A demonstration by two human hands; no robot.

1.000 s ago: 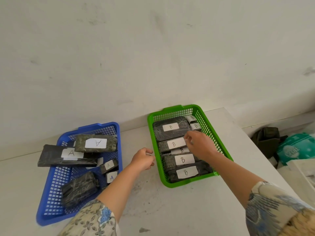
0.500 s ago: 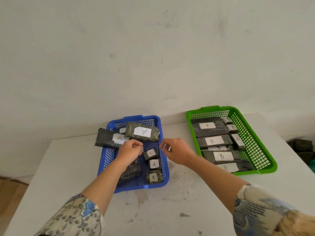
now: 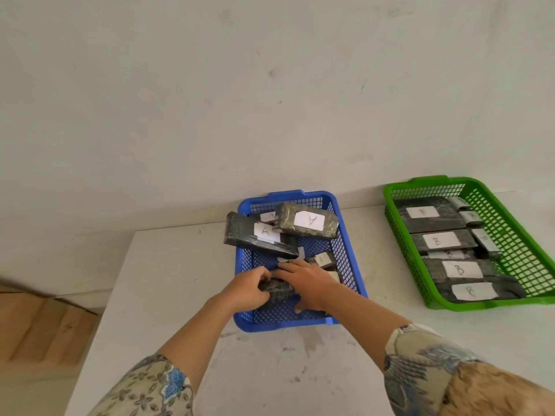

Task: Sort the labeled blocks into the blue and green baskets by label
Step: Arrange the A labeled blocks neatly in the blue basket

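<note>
Hands meet over 1 dark block point(image 3: 277, 289) in the near part of the blue basket point(image 3: 350, 259). The left hand point(image 3: 250, 288) curls its fingers around the block's left end, and the right hand point(image 3: 309, 283) lies flat over its right side, fingers spread and pressed on it, so both hands have hold of the same block. The block is black with pale scratch-like streaks; no label shows on the part in view.

Further back in the blue basket, a long black block point(image 3: 255, 237) with a white "A" label juts over the left rim, and a greenish block point(image 3: 306, 220), also marked "A", rests tilted across the far end. A smaller block point(image 3: 322, 259) labeled "A" sits just beyond the right hand's fingertips.

The green basket point(image 3: 516, 235) stands well apart to the right on the white table point(image 3: 168, 280), holding dark blocks with white "B" labels point(image 3: 441, 240) laid in a row. Patterned sleeves point(image 3: 426, 361) cover both forearms.
</note>
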